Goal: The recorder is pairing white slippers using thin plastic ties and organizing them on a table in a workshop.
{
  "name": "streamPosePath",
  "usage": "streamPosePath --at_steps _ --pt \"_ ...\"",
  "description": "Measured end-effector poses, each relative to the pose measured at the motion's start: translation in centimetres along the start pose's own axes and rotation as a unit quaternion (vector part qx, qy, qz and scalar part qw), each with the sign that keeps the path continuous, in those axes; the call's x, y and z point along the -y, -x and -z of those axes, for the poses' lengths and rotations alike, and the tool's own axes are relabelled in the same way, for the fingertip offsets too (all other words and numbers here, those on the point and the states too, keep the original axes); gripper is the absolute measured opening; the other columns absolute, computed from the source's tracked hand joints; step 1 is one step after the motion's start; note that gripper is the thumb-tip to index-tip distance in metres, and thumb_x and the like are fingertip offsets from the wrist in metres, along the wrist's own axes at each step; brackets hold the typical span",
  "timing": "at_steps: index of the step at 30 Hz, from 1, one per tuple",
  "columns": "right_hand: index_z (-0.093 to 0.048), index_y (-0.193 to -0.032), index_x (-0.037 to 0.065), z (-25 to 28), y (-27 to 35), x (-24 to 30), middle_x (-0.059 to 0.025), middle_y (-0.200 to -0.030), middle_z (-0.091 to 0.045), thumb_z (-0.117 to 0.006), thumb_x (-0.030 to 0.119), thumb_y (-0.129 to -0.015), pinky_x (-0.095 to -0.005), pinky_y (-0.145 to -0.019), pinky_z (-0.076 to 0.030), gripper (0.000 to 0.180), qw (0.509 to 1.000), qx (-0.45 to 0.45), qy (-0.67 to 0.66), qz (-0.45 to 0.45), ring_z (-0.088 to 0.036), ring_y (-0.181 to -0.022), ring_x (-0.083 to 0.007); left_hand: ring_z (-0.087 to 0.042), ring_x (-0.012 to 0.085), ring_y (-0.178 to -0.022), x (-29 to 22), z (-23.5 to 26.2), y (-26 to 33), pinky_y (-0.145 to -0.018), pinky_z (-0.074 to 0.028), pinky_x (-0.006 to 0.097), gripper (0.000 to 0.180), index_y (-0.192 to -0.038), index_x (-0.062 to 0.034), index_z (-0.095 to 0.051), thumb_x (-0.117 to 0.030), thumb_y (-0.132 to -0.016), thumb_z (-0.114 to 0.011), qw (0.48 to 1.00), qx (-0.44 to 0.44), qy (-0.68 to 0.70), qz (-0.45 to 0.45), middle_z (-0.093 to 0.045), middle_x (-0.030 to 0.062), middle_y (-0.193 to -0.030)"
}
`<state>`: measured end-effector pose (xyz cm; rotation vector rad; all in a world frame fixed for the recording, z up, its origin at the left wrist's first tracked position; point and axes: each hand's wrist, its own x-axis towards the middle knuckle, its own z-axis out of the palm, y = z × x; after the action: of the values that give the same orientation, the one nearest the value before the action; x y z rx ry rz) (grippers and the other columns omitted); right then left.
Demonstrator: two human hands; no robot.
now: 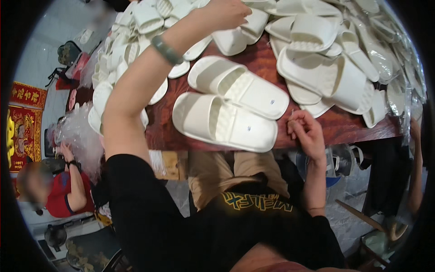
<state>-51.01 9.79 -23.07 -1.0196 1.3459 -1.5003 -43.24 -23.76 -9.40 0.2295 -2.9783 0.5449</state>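
Observation:
On the dark red wooden table (158, 129), two white slippers lie side by side in front of me: a rear slipper (238, 86) and a near slipper (224, 122). Small blue marks show on their insoles. My right hand (309, 136) is beside their heel ends, fingers curled in a pinch around something tiny and pale that I cannot make out. Stretched across to the far side, my left hand (222, 16) hovers at white slippers (240, 36) in the pile. Its fingers look bent together; whatever they hold, if anything, is hidden.
More white slippers (317, 68) are heaped right and far left, some under clear plastic (405, 68). A person in a red shirt (72, 195) works at the left beside a clear plastic bag (79, 136). Another person's arm (414, 167) shows at the right edge.

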Motion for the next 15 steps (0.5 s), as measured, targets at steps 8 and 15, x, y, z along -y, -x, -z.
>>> streamPosePath --at_steps 8,15 --pt "-0.053 -0.097 0.002 -0.6 -0.1 0.3 0.0026 -0.072 -0.052 -0.051 0.008 -0.091 -0.0163 -0.053 -0.036 0.009 0.999 0.013 0.041 0.024 -0.046 -0.061 -0.0022 -0.063 0.0283 -0.072 -11.9 5.3 16.6 -0.061 -0.047 0.042 0.063 -0.127 -0.0099 -0.049 -0.044 -0.076 -0.062 0.982 0.186 0.019 0.017 -0.063 0.0189 -0.082" --pt "-0.058 -0.101 0.001 -0.8 0.0 -0.6 0.002 -0.074 -0.055 -0.055 0.01 -0.09 -0.0163 -0.054 -0.038 0.014 0.997 -0.02 0.06 0.054 -0.048 -0.063 -0.0023 -0.063 0.0263 -0.066 -11.8 3.3 16.1 -0.072 -0.044 0.038 0.014 -0.081 -0.0068 -0.057 -0.01 -0.067 -0.057 0.973 0.225 -0.06 0.009 -0.062 0.0091 -0.064"
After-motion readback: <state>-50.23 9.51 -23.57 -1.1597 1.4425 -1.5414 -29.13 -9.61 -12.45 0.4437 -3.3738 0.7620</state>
